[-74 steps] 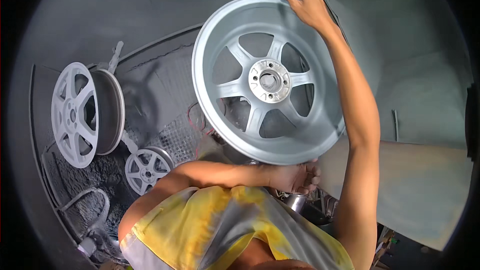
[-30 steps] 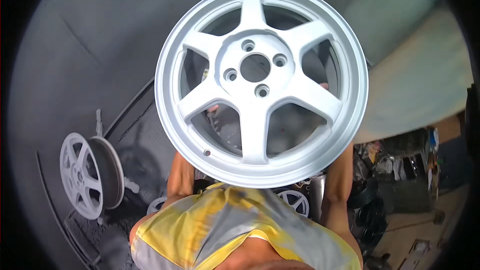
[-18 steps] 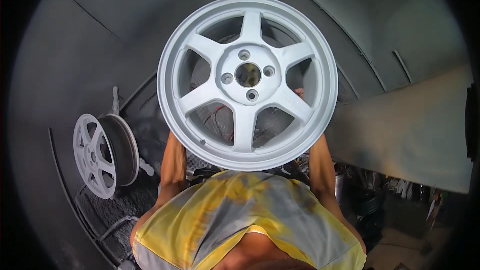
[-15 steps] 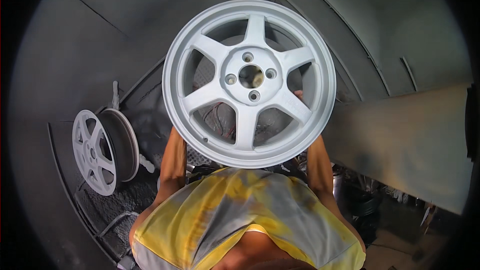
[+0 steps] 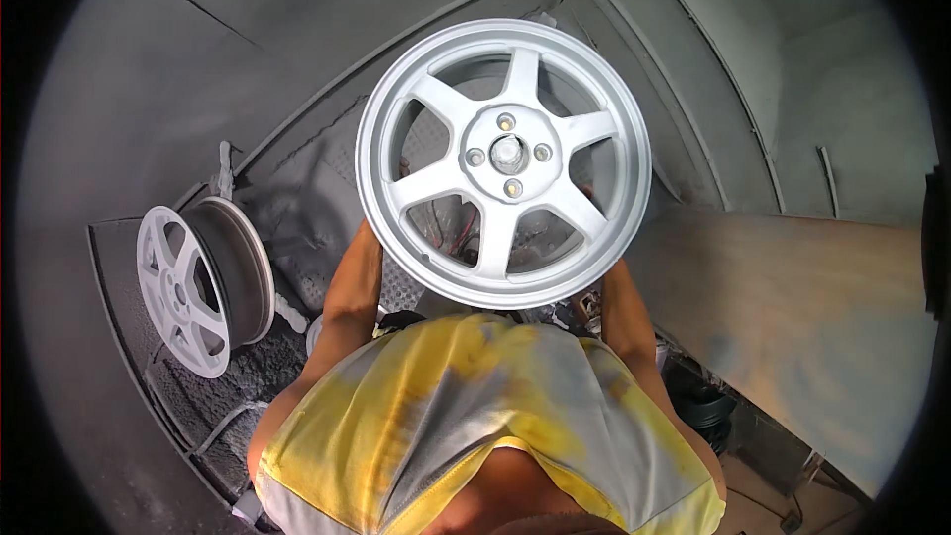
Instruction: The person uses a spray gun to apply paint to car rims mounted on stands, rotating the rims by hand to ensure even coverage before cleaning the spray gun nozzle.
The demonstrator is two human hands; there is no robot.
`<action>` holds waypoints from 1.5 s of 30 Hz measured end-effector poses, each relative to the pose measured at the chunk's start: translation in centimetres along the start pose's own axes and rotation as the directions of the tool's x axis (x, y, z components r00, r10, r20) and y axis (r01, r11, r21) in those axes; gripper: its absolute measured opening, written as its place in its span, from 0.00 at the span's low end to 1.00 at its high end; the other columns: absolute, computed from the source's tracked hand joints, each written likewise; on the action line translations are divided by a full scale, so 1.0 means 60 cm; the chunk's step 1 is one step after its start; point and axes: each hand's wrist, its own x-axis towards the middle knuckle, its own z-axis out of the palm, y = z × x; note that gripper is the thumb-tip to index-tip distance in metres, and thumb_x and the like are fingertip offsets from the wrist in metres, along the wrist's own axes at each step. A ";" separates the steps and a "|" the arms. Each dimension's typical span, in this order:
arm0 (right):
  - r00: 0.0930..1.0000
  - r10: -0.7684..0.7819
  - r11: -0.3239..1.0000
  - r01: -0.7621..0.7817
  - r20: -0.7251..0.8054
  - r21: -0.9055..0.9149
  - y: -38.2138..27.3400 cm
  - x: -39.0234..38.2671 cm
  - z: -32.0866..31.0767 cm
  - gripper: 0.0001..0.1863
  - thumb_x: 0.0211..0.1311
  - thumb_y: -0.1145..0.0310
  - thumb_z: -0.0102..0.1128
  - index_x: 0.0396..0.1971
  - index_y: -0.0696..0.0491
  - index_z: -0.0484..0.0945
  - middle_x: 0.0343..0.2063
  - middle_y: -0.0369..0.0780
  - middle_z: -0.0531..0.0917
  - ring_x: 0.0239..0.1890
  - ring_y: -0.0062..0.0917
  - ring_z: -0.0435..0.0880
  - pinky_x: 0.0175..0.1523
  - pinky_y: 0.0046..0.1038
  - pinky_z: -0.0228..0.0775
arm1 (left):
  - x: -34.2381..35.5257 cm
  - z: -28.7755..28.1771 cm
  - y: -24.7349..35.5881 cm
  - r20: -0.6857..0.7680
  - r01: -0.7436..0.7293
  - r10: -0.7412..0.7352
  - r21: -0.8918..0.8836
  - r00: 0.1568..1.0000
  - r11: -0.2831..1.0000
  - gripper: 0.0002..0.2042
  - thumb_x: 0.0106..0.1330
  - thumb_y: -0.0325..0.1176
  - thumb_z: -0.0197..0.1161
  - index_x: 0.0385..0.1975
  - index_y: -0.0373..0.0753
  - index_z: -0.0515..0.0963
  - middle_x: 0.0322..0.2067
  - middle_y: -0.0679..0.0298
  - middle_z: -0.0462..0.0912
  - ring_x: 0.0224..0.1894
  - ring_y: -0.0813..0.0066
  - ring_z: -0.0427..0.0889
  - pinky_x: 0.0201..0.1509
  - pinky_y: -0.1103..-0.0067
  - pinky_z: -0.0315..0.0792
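A six-spoke white wheel (image 5: pixel 526 73) faces me in the upper middle, with four bolt holes round its centre hole, where a rough silvery object shows. My left hand (image 5: pixel 370 235) grips it from behind at the lower left, its fingers mostly covered by the rim. My right hand (image 5: pixel 607 269) holds the lower right side the same way, largely hidden behind the wheel.
Another white wheel (image 5: pixel 180 289) hangs on edge at the left by a paint-coated support (image 5: pixel 226 168). Grey booth walls (image 5: pixel 198 50) surround me. A large stained panel (image 5: pixel 778 337) slopes at the right, above dark clutter (image 5: pixel 698 401). Rough dark flooring lies at the lower left.
The wheel has turned from its back to its front face. My right hand left the top rim for the lower side. Lately the wheel moved slightly away and something silvery appeared in its centre hole.
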 end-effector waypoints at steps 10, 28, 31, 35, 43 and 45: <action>0.752 0.464 0.786 -0.593 0.468 0.175 0.279 -0.140 -0.118 0.33 0.73 0.33 0.49 0.24 0.50 0.79 0.17 0.34 0.79 0.13 0.20 0.74 0.15 0.23 0.63 | -0.148 -0.102 -0.114 -0.091 0.191 -0.170 0.367 0.981 0.910 0.12 0.72 0.37 0.59 0.43 0.34 0.82 0.27 0.60 0.85 0.21 0.70 0.81 0.26 0.73 0.77; 0.256 0.065 0.946 0.292 0.965 -0.142 0.566 -0.313 -0.159 0.09 0.70 0.69 0.58 0.33 0.57 0.84 0.20 0.37 0.81 0.18 0.24 0.79 0.23 0.27 0.68 | -0.776 -0.302 -0.216 0.074 0.010 -0.065 0.575 0.995 0.818 0.13 0.65 0.31 0.59 0.43 0.35 0.86 0.34 0.63 0.90 0.36 0.72 0.86 0.39 0.71 0.81; 0.233 0.143 0.921 0.324 0.962 -0.215 0.442 -0.367 -0.124 0.12 0.69 0.67 0.62 0.26 0.57 0.83 0.18 0.38 0.79 0.15 0.23 0.75 0.20 0.27 0.65 | -0.900 -0.441 -0.164 -0.305 -0.203 0.534 0.691 0.788 0.694 0.12 0.68 0.36 0.61 0.37 0.34 0.87 0.30 0.60 0.89 0.35 0.74 0.86 0.41 0.73 0.79; 0.371 0.322 0.839 0.315 0.871 -0.444 0.343 -0.442 -0.088 0.18 0.70 0.61 0.65 0.21 0.56 0.82 0.15 0.36 0.78 0.15 0.22 0.74 0.20 0.27 0.64 | -1.073 -0.509 -0.003 -0.467 -0.129 0.877 0.868 0.113 0.479 0.09 0.67 0.33 0.63 0.35 0.36 0.86 0.32 0.52 0.88 0.36 0.60 0.89 0.44 0.70 0.79; 0.252 0.342 0.865 0.293 0.905 -0.408 0.429 -0.583 0.114 0.15 0.72 0.60 0.59 0.38 0.57 0.86 0.24 0.42 0.86 0.21 0.26 0.83 0.29 0.29 0.75 | -1.380 -0.890 -0.026 -0.563 0.594 0.756 0.497 -0.335 0.633 0.16 0.64 0.41 0.70 0.47 0.40 0.80 0.46 0.52 0.82 0.54 0.49 0.78 0.58 0.60 0.73; 0.213 0.282 0.778 0.519 0.935 -0.353 0.432 -0.641 0.172 0.14 0.72 0.61 0.60 0.36 0.56 0.87 0.22 0.41 0.85 0.20 0.25 0.82 0.27 0.28 0.73 | -1.391 -0.945 -0.027 -0.617 0.639 0.754 0.490 -0.227 0.593 0.19 0.64 0.41 0.70 0.51 0.40 0.79 0.50 0.51 0.80 0.56 0.47 0.77 0.60 0.59 0.72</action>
